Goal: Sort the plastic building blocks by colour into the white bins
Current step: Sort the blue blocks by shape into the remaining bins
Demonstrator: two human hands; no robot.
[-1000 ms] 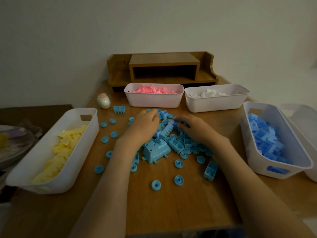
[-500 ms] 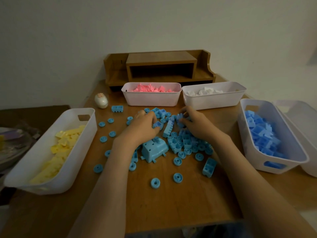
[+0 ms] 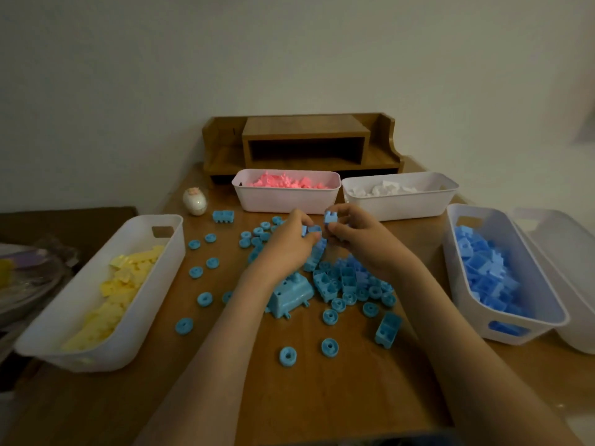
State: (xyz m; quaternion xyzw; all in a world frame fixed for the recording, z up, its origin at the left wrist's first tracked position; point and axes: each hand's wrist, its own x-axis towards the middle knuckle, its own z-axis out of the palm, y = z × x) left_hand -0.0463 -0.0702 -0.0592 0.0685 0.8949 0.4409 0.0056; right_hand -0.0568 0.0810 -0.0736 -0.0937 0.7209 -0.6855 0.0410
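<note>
A person's two forearms reach in from the near edge of a wooden table [image 3: 322, 397] and meet over the far side of a pile of blue blocks [image 3: 349, 280] at its middle. The left hand [image 3: 289, 243], palm down, has its fingers curled round a few blue pieces [image 3: 310, 229]. The right hand [image 3: 363, 239] pinches a small blue block [image 3: 330, 217] between thumb and fingertips, held upright with its notched edge on top, just in front of the pink bin [image 3: 286, 202].

A big blue housing [image 3: 291, 294] lies tilted at the near left of the pile, beside the left wrist. A long blue brick [image 3: 388, 329] lies near right, its long axis running near to far and its hollow side up. A second brick [image 3: 223, 216] lies far left, its length running left to right. Round blue wheels [image 3: 287, 356] lie scattered flat.

Bins ring the table: the yellow bin [image 3: 135, 220] at left, the pink bin and the white-block bin [image 3: 399, 206] at the far side, the blue bin [image 3: 457, 284] at right. A wooden shelf [image 3: 306, 146] stands against the wall, with an egg-shaped ornament [image 3: 194, 201] to its near left.
</note>
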